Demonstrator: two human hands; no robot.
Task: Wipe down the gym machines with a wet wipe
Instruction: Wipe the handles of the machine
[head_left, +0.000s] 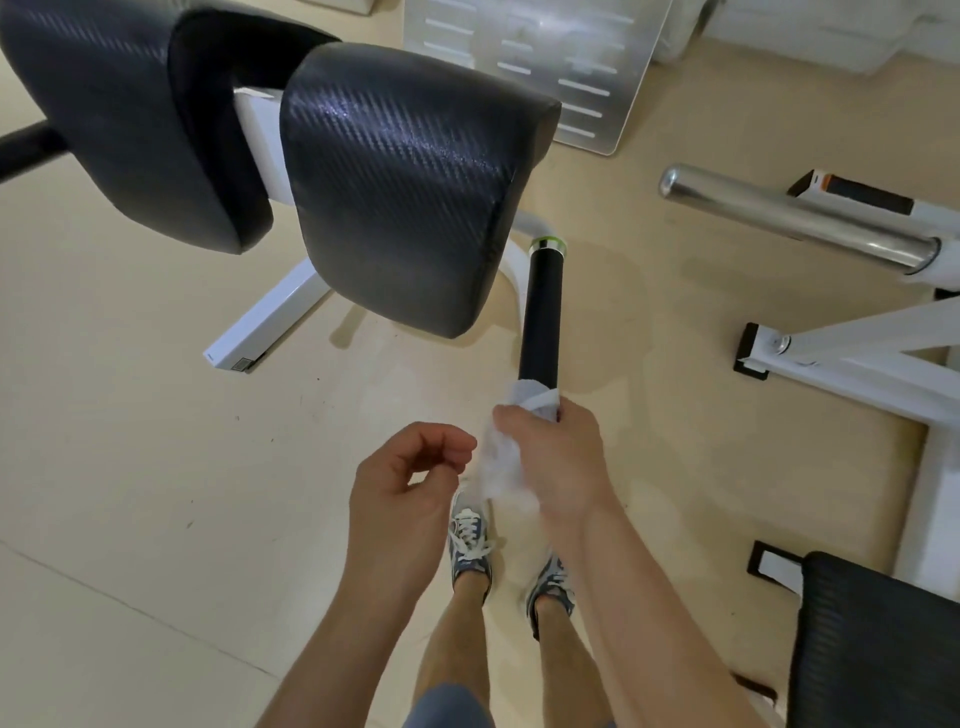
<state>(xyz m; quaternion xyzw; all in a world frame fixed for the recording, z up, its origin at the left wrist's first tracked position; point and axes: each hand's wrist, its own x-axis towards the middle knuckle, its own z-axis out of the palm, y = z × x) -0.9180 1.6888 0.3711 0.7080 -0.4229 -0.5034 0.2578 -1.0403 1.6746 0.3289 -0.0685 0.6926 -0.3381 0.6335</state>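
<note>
Right hand (558, 457): fingers curled round a crumpled white wet wipe (535, 397), which was wrapped on the near end of a black cylindrical handle grip (542, 317). A loose tail of wipe hung below the thumb. Grip smooth and matte, with a chrome-and-green ring at its far end.

Left hand (410, 483) just beside, fingers loosely curled, holding nothing.

Two black pads (405, 182), carbon-weave vinyl with rounded corners, sat on a white steel frame (270, 317). Sticker on the frame foot was too small to read. Polished chrome bar (795, 223) lay to the right. Floor (130, 467) beige.
</note>
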